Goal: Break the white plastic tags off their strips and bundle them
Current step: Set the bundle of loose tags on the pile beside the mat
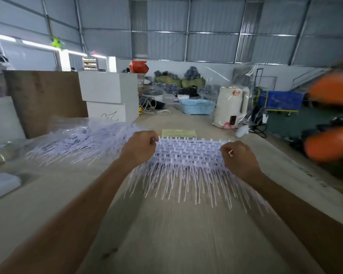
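A stack of white plastic tag strips hangs above the table between my two hands, its thin tag stems pointing down and toward me. My left hand grips the stack's left end with curled fingers. My right hand grips the right end, with a small white piece sticking up between its fingers. A large loose pile of more white tag strips lies on clear plastic at the left of the table.
The beige table runs away from me. A yellow-green pad lies just beyond the stack. Farther back stand white boxes, a blue basket and a white kettle in plastic. Blurred orange shapes fill the right edge.
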`<state>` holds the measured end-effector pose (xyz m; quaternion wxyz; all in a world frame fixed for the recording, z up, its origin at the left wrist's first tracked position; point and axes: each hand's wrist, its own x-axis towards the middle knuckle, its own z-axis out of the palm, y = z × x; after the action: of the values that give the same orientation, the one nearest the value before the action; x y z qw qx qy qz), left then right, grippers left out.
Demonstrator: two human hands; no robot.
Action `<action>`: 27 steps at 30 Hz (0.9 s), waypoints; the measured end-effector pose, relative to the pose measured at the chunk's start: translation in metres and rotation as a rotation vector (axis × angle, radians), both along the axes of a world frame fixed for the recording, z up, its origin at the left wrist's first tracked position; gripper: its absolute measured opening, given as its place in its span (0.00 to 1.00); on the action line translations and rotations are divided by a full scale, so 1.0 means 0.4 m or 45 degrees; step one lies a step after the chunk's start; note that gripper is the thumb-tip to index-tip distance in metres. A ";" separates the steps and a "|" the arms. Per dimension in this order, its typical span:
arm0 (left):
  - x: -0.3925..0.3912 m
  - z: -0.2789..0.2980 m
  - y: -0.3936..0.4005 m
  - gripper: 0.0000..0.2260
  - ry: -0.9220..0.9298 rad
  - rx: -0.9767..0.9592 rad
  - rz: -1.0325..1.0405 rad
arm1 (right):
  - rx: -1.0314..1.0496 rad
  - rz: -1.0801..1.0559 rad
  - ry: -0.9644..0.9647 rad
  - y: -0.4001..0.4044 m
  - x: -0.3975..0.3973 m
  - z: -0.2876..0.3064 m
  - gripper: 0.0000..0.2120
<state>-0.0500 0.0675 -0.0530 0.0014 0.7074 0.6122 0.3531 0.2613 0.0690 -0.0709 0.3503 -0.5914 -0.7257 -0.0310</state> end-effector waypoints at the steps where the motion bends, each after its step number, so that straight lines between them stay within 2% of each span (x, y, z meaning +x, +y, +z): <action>1: 0.005 -0.004 0.028 0.13 0.001 -0.026 0.047 | -0.037 -0.072 0.024 0.017 0.037 0.005 0.10; 6: -0.015 -0.028 0.146 0.12 0.017 -0.286 0.265 | -0.270 -0.342 0.128 0.117 0.175 -0.016 0.18; 8: -0.034 -0.041 0.174 0.08 0.022 -0.410 0.325 | -0.389 -0.370 0.183 0.149 0.210 -0.044 0.19; 10: -0.046 -0.052 0.194 0.03 -0.019 -0.505 0.373 | -0.492 -0.350 0.216 0.177 0.233 -0.067 0.12; 11: -0.049 -0.056 0.203 0.04 -0.045 -0.532 0.382 | -0.520 -0.328 0.245 0.184 0.236 -0.070 0.08; 12: -0.051 -0.058 0.208 0.05 -0.069 -0.548 0.384 | -0.502 -0.315 0.311 0.196 0.241 -0.072 0.09; 14: -0.055 -0.058 0.216 0.07 -0.091 -0.554 0.391 | -0.429 -0.305 0.499 0.213 0.252 -0.071 0.05; 17: -0.052 -0.056 0.227 0.09 -0.090 -0.541 0.396 | -0.430 -0.301 0.793 0.222 0.256 -0.058 0.12; 21: -0.044 -0.062 0.245 0.11 -0.170 -0.529 0.343 | -0.638 -0.323 0.718 0.249 0.241 -0.050 0.15; 24: -0.042 -0.065 0.255 0.10 -0.257 -0.455 0.363 | -0.531 -0.354 0.718 0.273 0.235 -0.051 0.13; 27: -0.034 -0.063 0.260 0.09 -0.317 -0.310 0.391 | -0.389 -0.363 0.823 0.277 0.225 -0.053 0.08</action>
<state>-0.0635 0.1716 -0.0783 0.1085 0.5515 0.7460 0.3572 0.3513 0.1800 -0.0921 0.4610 -0.7111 -0.4845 0.2172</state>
